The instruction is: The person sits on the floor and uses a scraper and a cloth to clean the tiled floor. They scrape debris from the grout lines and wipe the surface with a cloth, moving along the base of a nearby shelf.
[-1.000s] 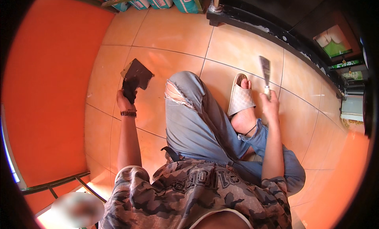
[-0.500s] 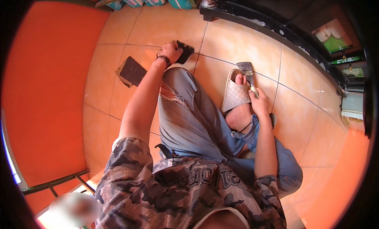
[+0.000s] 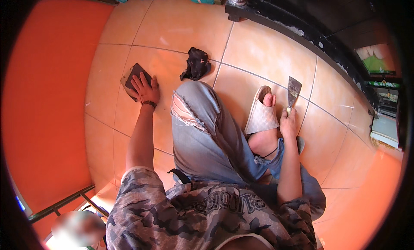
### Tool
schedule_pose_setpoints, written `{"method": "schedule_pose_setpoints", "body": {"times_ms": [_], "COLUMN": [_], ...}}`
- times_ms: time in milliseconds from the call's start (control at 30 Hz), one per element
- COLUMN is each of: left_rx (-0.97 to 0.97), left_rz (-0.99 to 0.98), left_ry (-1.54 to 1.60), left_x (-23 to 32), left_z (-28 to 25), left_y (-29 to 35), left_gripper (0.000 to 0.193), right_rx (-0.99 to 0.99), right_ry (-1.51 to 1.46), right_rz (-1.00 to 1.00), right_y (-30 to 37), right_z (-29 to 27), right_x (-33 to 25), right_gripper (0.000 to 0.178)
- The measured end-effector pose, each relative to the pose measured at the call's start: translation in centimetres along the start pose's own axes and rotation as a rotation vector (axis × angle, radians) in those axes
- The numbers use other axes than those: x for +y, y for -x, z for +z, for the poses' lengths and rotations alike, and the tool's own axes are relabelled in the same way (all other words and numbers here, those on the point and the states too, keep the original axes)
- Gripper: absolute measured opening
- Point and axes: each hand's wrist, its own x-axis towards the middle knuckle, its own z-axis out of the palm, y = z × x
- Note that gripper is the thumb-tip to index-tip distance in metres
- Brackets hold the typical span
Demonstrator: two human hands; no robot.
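"One scraper (image 3: 294, 87): in which hand?"

"The right hand (image 3: 288, 124), closed around its handle. The left hand (image 3: 147, 90) lies flat, fingers spread, on a dark-topped slab (image 3: 139, 68) on the floor (image 3: 181, 23)."

"And the crumpled black bundle (image 3: 199, 64)?"

"Also floored, between the hands, nearer the left and slightly farther forward."

Warm, bright light tints the floor tiles (image 3: 189, 23) orange. Pale glare lies above-left of the black cloth (image 3: 197, 64); the cabinet (image 3: 297, 13) to its upper right sinks into darkness. Far below-left of the cloth, 1 oval patch (image 3: 78, 229) is blurred. Straight edges bow toward the black rim.
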Motion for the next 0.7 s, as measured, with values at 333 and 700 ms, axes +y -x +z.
{"method": "schedule_pose_setpoints", "body": {"times_ms": [333,700], "left_rx": [-0.203,-0.511], "left_rz": [0.163,0.782], "left_ry": [0.398,-0.285], "left_x": [12.2,23.1], "left_z": [0.4,-0.3], "left_y": [-7.0,-3.1], "left_gripper": [0.087,0.148], "right_rx": [0.054,0.208], "right_ry": [-0.055,0.252], "right_rz": [-0.005,0.043], "right_y": [-0.1,-0.8], "right_z": [0.3,2.4], "right_x": [-0.7,2.4], "right_gripper": [0.040,0.035]}}
